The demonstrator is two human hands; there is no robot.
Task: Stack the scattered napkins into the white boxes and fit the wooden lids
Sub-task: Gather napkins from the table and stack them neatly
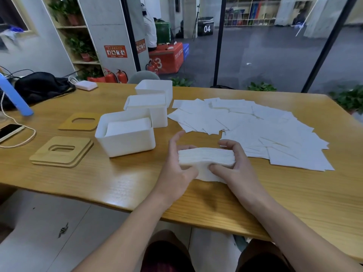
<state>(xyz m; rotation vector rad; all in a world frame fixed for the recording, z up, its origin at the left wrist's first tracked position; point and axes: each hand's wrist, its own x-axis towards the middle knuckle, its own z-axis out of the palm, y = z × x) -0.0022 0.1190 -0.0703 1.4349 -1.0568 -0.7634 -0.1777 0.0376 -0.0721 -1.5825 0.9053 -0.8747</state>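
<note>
A thick stack of white napkins is gripped at its two ends by my left hand and my right hand, just above the wooden table. Many loose napkins lie spread over the table to the right. Three white boxes stand in a row: the nearest box holds napkins, the middle box looks full, and the far box stands behind it. Two stacked wooden lids lie at the left, with a single wooden lid beyond them.
A phone on a white cable, a blue tube, a black bag and a white charger sit at the table's left end. The table's front edge runs close under my forearms. A chair back shows behind the boxes.
</note>
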